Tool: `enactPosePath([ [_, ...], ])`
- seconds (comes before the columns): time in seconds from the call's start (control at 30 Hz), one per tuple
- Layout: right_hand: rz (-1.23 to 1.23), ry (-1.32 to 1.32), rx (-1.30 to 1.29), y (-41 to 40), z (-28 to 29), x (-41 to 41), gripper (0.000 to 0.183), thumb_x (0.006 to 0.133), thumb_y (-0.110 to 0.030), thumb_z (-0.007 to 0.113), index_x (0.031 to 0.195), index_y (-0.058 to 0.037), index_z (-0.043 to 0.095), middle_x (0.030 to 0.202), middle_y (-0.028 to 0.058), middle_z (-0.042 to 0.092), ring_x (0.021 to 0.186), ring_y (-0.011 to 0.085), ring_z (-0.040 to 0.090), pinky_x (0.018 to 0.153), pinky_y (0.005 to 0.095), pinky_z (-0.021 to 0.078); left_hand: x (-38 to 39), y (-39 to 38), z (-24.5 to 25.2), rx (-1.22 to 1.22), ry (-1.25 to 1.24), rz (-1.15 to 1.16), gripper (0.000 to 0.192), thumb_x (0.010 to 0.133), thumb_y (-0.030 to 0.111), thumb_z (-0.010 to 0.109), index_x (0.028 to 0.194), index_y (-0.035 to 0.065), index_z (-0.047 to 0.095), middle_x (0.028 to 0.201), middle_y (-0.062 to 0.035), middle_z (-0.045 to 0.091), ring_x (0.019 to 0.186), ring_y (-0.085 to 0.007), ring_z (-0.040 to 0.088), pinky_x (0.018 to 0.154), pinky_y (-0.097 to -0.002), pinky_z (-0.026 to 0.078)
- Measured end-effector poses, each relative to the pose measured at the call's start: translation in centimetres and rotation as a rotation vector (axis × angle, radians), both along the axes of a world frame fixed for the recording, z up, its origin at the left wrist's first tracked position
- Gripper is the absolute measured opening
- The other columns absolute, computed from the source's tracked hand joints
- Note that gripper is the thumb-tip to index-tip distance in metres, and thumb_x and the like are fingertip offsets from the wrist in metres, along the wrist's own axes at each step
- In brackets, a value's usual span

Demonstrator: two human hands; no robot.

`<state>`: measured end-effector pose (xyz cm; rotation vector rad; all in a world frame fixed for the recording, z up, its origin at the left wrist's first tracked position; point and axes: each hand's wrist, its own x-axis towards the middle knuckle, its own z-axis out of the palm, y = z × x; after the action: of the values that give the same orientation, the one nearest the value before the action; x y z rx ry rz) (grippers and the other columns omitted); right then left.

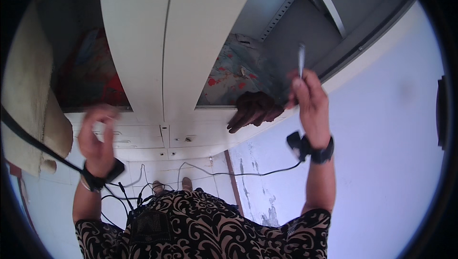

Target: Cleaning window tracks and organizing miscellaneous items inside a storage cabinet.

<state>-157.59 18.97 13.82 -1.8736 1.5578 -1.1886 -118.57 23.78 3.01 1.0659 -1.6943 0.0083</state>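
Observation:
My right hand (310, 98) grips a slim, shiny metal tool (301, 58), held upright before the right compartment of a cream cabinet (200, 44). Its exact kind is unclear. Close to that hand, a crumpled dark brown cloth (254, 110) hangs over the compartment's lower front edge. On the other side, my left hand (96, 133) is blurred in front of the left compartment. Its fingers curve with a gap to the thumb, and I see nothing held in it. Both wrists carry black straps with cables.
Red-patterned sheeting (229, 69) lines the compartment floor. A metal shelf edge (327, 4) crosses the upper right. Rolled beige material (32, 90) stands at the left. Cables (247, 174) trail before my body. A pale wall (379, 144) closes off the right side.

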Motion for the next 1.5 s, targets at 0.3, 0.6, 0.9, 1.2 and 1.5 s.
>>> enactPosePath([
  [0.3, -0.299, 1.346, 0.024, -10.0, -0.9, -3.4, 0.014, 0.080, -0.015, 0.061, 0.093, -0.0112, 0.065, 0.088, 0.0157, 0.067, 0.087, 0.0348, 0.064, 0.075, 0.0456, 0.0520, 7.9, -3.8, -1.8, 0.230, -0.020, 0.337, 0.028, 0.096, 0.021, 0.048, 0.117, 0.0042, 0.053, 0.117, -0.0135, 0.057, 0.113, -0.0276, 0.051, 0.099, -0.0350, 0.036],
  [0.6, -0.362, 1.784, 0.121, -16.1, -6.7, -5.9, 0.014, 0.079, -0.018, 0.059, 0.086, -0.0127, 0.071, 0.090, 0.0087, 0.069, 0.089, 0.0284, 0.067, 0.070, 0.0416, 0.0541, 9.4, -5.5, -2.0, 0.284, -0.080, 0.481, 0.035, 0.098, 0.031, 0.044, 0.123, 0.0077, 0.051, 0.126, -0.0168, 0.053, 0.121, -0.0330, 0.046, 0.104, -0.0390, 0.033],
  [0.9, -0.274, 1.519, 0.315, -17.9, -8.9, -7.7, 0.020, 0.083, -0.016, 0.055, 0.090, -0.0091, 0.071, 0.102, 0.0127, 0.069, 0.096, 0.0277, 0.066, 0.079, 0.0402, 0.0534, 9.3, -6.0, -2.6, 0.224, -0.116, 0.501, 0.030, 0.097, 0.028, 0.046, 0.117, 0.0062, 0.055, 0.120, -0.0164, 0.055, 0.117, -0.0329, 0.048, 0.101, -0.0396, 0.034],
  [1.2, 0.229, 1.337, 0.591, -19.4, -5.0, -3.1, 0.024, 0.080, -0.023, 0.057, 0.085, -0.0040, 0.070, 0.095, 0.0173, 0.068, 0.086, 0.0304, 0.066, 0.074, 0.0412, 0.0523, 10.3, -6.4, -3.0, 0.236, -0.247, 0.533, 0.031, 0.099, 0.026, 0.042, 0.117, 0.0048, 0.055, 0.122, -0.0130, 0.056, 0.116, -0.0282, 0.050, 0.101, -0.0359, 0.034],
  [1.5, -0.073, 1.159, 0.111, -17.0, -3.7, -0.4, 0.031, 0.087, -0.028, 0.054, 0.104, -0.0062, 0.067, 0.108, 0.0179, 0.065, 0.103, 0.0341, 0.061, 0.088, 0.0440, 0.0478, 10.0, -5.6, -2.9, 0.263, -0.198, 0.532, 0.030, 0.099, 0.025, 0.040, 0.114, 0.0041, 0.055, 0.116, -0.0155, 0.057, 0.112, -0.0321, 0.051, 0.099, -0.0366, 0.035],
])
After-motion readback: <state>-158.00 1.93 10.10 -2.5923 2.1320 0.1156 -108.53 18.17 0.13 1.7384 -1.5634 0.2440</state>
